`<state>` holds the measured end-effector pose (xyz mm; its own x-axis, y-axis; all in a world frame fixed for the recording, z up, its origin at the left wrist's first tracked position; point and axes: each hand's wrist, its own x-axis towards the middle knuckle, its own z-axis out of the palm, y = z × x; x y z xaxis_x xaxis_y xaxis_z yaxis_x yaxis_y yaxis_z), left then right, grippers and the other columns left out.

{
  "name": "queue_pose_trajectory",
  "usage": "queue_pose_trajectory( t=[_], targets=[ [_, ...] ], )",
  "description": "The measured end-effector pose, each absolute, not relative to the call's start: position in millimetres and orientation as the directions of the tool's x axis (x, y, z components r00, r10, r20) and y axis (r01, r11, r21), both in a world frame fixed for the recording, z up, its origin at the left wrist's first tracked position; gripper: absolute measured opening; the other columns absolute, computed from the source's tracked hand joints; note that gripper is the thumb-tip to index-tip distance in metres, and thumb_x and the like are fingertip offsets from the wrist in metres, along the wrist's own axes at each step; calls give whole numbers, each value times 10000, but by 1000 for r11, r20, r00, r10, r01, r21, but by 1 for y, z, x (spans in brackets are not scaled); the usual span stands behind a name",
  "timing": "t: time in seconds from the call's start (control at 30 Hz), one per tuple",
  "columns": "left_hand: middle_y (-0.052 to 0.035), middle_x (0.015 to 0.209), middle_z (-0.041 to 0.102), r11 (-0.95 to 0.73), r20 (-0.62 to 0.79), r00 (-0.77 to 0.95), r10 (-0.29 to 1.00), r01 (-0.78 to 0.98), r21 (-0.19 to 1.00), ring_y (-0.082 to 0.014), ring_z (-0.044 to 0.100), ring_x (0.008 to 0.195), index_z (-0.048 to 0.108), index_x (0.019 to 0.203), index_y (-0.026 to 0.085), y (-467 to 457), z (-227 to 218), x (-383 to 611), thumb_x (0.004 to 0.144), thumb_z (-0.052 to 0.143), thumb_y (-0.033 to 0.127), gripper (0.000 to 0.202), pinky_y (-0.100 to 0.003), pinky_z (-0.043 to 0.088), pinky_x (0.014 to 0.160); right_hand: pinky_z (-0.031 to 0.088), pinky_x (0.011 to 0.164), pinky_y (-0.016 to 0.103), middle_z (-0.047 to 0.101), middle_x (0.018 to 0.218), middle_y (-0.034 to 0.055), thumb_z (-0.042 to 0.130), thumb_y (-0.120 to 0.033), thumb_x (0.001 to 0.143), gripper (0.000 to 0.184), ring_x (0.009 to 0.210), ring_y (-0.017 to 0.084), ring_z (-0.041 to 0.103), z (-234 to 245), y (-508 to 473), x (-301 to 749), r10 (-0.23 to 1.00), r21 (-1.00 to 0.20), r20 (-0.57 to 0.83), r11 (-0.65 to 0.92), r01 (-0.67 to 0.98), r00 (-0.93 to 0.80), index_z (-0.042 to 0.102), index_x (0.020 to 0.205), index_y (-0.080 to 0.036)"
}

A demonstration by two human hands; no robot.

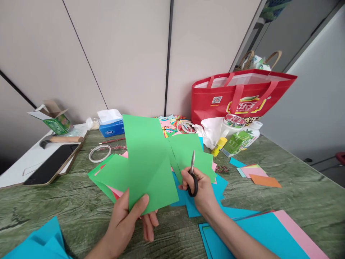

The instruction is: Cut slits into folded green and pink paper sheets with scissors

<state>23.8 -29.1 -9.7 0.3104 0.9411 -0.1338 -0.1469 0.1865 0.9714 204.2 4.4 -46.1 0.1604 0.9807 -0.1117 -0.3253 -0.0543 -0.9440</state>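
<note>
My left hand (126,221) pinches a sheet of green paper (149,162) by its lower edge, thumb in front and fingers behind, holding it upright above the table. To its right, my right hand (201,187) is closed around the black handles of a pair of scissors (192,176). Their blades point upward and look closed, apart from the held sheet. Behind both hands lie more green paper pieces (191,151), with blue paper (198,208) partly under them. Further green paper (114,174) with pink and red edges shows left of the held sheet.
Stacked blue and pink sheets (264,233) lie front right; blue paper (40,244) lies front left. A tape roll (99,154), tissue box (111,127) and phone (51,164) are at left. A glue stick (219,146), red bag (215,93) and small paper scraps (265,180) are at right.
</note>
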Motion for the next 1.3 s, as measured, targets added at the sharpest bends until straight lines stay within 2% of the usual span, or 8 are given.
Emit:
queue_pose_trajectory(
  t=[0.17,0.3,0.43,0.6,0.7,0.8,0.93,1.3],
  targets=[
    [-32,521,635,151,-111,287,951,-121,981,-141,558,334,519,680,147,-27,-14,25,802,493,347,236,-231,430,321,360,504,221,516,577,-15,569,-415,753,254,543,115,450,-38,-3,201,1000,-947,9,15,-319,19,544,800,-167],
    [-36,522,635,130,-106,280,954,-72,989,-129,554,357,519,665,144,-26,-19,26,803,495,344,245,-223,431,342,316,508,207,477,614,-34,640,-361,703,240,564,100,402,-38,-4,202,998,-967,48,54,-251,27,559,834,-177],
    [-44,550,647,122,-100,319,943,-52,991,-126,564,388,519,657,145,-25,-21,26,810,488,345,254,-225,447,372,275,473,201,428,581,-52,666,-340,672,235,526,85,345,-41,-1,203,999,-979,17,25,-202,44,581,810,-169],
    [-30,507,628,144,-100,318,943,-118,983,-124,547,340,524,647,142,-24,-18,25,799,497,368,273,-211,409,328,396,566,240,564,636,-12,622,-383,698,256,594,130,495,-38,3,203,998,-916,-50,-37,-399,22,555,840,-180],
    [-34,506,629,175,-119,340,933,-140,975,-125,549,341,532,631,135,-24,-18,24,807,485,361,290,-212,409,331,423,568,248,574,603,-13,680,-372,637,261,570,138,519,-34,4,200,1000,-939,-28,-22,-342,11,568,778,-183],
    [-38,515,638,223,-159,383,910,-129,966,-120,551,343,519,646,137,-25,-21,26,811,485,343,266,-206,409,339,449,576,264,597,617,-3,753,-358,534,319,610,172,549,-31,1,195,994,-960,31,2,-279,-101,603,763,-193],
    [-41,504,638,263,-195,426,883,-106,959,-123,545,323,495,665,148,-26,-25,30,804,491,357,251,-197,387,316,482,636,302,659,751,31,727,-408,563,383,762,228,589,-30,-2,190,982,-958,90,39,-283,-169,618,870,-208],
    [-21,429,593,286,-232,464,855,-50,957,-116,524,300,515,616,142,-26,-23,34,787,502,384,297,-188,373,308,484,732,344,684,762,19,727,-340,574,300,783,229,610,-33,0,193,990,-959,93,61,-276,-107,636,823,-200]
  ],
)
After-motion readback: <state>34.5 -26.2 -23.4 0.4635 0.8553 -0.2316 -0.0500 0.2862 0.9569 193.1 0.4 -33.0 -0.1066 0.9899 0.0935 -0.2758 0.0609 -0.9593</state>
